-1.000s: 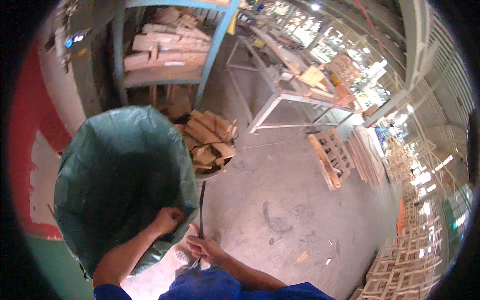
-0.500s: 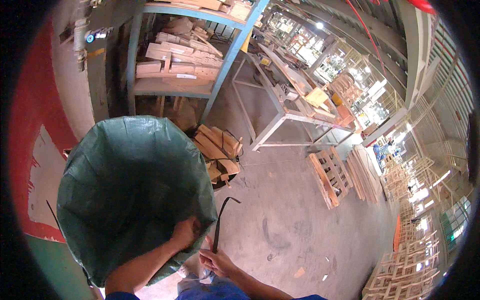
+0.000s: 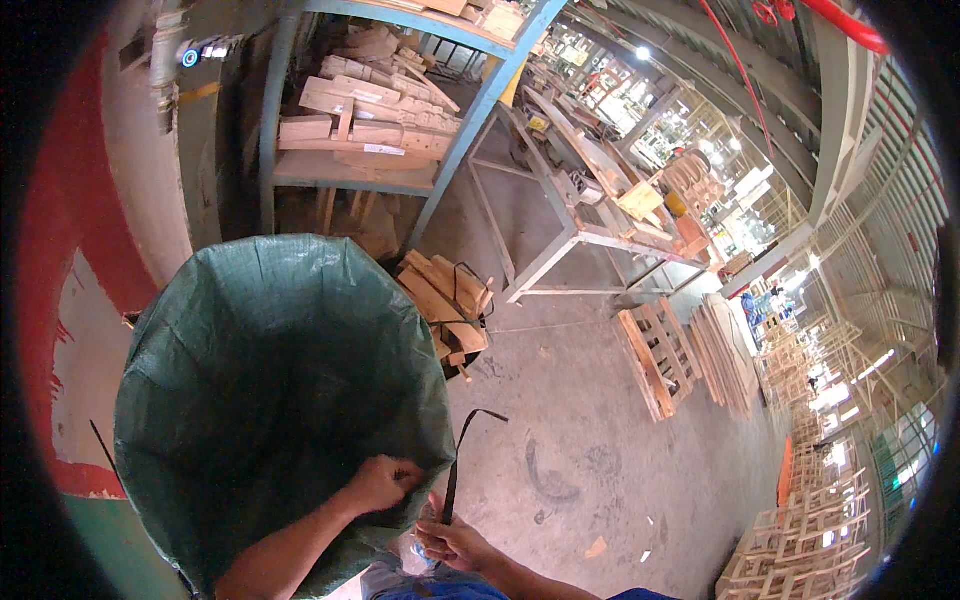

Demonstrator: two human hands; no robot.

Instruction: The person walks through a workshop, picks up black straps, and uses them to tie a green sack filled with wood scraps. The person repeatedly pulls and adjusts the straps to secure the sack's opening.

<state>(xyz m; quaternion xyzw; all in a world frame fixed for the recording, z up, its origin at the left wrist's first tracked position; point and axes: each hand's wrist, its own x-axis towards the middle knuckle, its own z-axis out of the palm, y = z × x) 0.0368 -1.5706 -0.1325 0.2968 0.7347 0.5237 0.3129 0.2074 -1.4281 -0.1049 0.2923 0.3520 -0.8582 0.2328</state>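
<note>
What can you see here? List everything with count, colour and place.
Bag: one, dark green, mouth open, lower left
Strap: one, black, beside the bag's right rim
Scrap wood: many, tan, behind the bag
Rack: one, blue, upper left
Wood pieces: many, pale brown, on the rack
Table: one, grey frame, upper middle
Pallet: one, brown, floor, right of centre
Boards: stack, uncountable, brown, right of pallet
Slatted wooden pieces: many, tan, lower right
Pipe: one, red, upper right
Left hand: one, bare, inside the bag's mouth
Right hand: one, bare, holding the strap
</note>
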